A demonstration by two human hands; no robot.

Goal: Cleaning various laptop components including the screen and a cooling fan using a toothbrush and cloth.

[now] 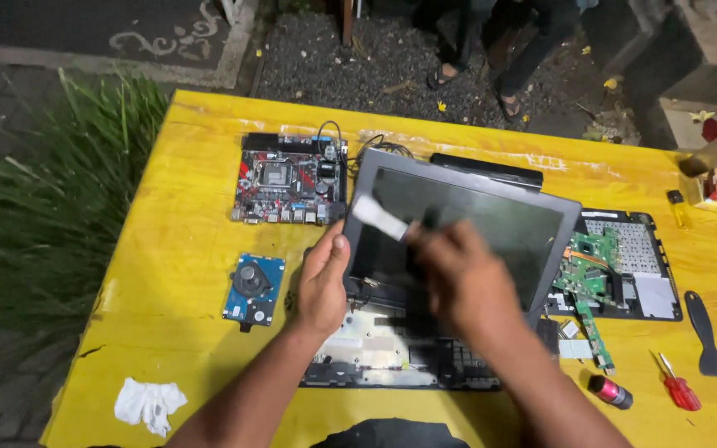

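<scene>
Behind the blurred right hand, the laptop screen is partly hidden.

Open laptop fills the bench centre, its raised screen walling off reach to the back. Left of it, motherboard and hard drive sit with a bare gap between. Front-left is open bench except a crumpled white cloth. Right side is crowded: circuit boards on a keyboard tray, red screwdriver, black spatula, small cylinder.
</scene>
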